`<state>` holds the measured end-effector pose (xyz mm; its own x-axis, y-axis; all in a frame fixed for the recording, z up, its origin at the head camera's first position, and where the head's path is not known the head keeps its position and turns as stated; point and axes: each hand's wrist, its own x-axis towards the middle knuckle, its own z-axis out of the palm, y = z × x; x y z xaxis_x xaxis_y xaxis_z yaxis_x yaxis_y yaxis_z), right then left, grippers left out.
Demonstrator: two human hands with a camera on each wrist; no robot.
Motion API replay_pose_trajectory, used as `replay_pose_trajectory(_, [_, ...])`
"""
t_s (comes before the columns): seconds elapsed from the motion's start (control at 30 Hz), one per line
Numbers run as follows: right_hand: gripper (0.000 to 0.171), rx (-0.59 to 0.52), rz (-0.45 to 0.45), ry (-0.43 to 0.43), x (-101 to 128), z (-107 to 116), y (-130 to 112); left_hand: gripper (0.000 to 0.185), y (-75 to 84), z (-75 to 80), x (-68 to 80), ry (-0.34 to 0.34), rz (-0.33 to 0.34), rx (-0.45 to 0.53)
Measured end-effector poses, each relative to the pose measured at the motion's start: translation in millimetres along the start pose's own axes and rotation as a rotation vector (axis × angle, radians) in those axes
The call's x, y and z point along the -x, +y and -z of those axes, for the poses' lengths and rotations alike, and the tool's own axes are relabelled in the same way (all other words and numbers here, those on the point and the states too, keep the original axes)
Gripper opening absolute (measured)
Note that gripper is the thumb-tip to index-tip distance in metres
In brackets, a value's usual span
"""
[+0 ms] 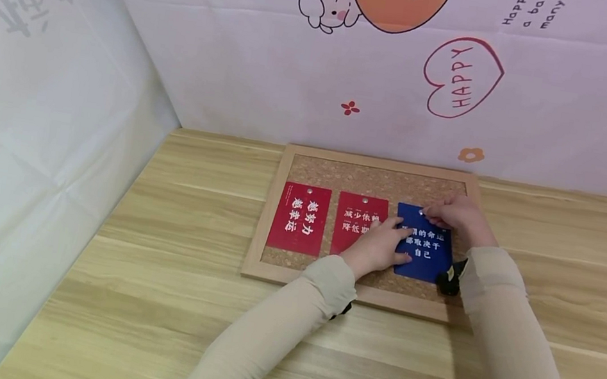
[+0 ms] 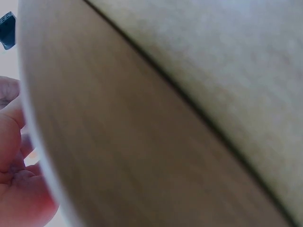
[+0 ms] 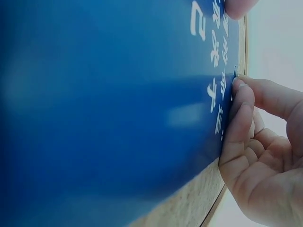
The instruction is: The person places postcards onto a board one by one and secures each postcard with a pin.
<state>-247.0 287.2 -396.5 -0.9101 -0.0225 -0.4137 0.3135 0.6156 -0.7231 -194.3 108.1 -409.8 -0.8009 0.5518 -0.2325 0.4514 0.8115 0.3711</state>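
A blue card with white lettering lies on a wood-framed cork board, at the right of two red cards. My right hand is at the card's top edge, thumb and forefinger pinching a small silver thumbtack. In the right wrist view, those fingertips meet right at the edge of the card. With fingers spread, my left hand presses on the blue card's left side, and its palm covers part of the middle red card. The left wrist view shows that hand only partly, behind the board frame.
The left red card and the middle one each have a silver tack at the top. The board rests on a wood-grain table, near a printed white cloth behind it. Another pale cloth hangs at the left.
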Motion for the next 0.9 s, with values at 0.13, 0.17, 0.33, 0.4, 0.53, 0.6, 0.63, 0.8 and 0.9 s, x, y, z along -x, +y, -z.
replay_pose_trajectory(0.13, [0.04, -0.002, -0.003, 0.002, -2, 0, 3, 0.056, 0.3, -0.2, 0.3, -0.001, 0.001, 0.012])
replay_pose_trajectory(0.17, [0.04, 0.003, -0.003, -0.001, -2, 0, 3, 0.056, 0.4, -0.2, 0.2, -0.001, 0.002, 0.013])
replay_pose_trajectory(0.33, [0.037, 0.02, 0.01, 0.011, -2, 1, 5, 0.056, 0.7, 0.4, -0.9, 0.009, 0.0, 0.019])
replay_pose_trajectory(0.4, [0.03, 0.019, 0.02, 0.026, -1, 1, 6, 0.056, 1.4, 0.5, -1.1, 0.014, 0.0, 0.018])
replay_pose_trajectory(0.53, [0.023, 0.04, 0.036, 0.032, 1, 2, 6, 0.055, 3.7, 0.1, -0.8, 0.014, 0.009, 0.01])
replay_pose_trajectory(0.6, [0.024, 0.047, 0.037, 0.024, 2, 3, 6, 0.055, 5.3, 0.4, -0.4, 0.013, 0.013, 0.01])
replay_pose_trajectory(0.63, [0.025, 0.04, 0.035, 0.016, 3, 4, 7, 0.055, 6.1, 0.6, -0.3, 0.011, 0.014, 0.014])
replay_pose_trajectory(0.8, [0.024, -0.081, 0.021, -0.051, 4, 9, 8, 0.051, 7.6, 4.6, -0.1, 0.008, 0.016, 0.08])
replay_pose_trajectory(0.9, [0.026, -0.159, 0.009, -0.084, 5, 12, 8, 0.048, 7.0, 9.6, -0.1, 0.009, 0.008, 0.138])
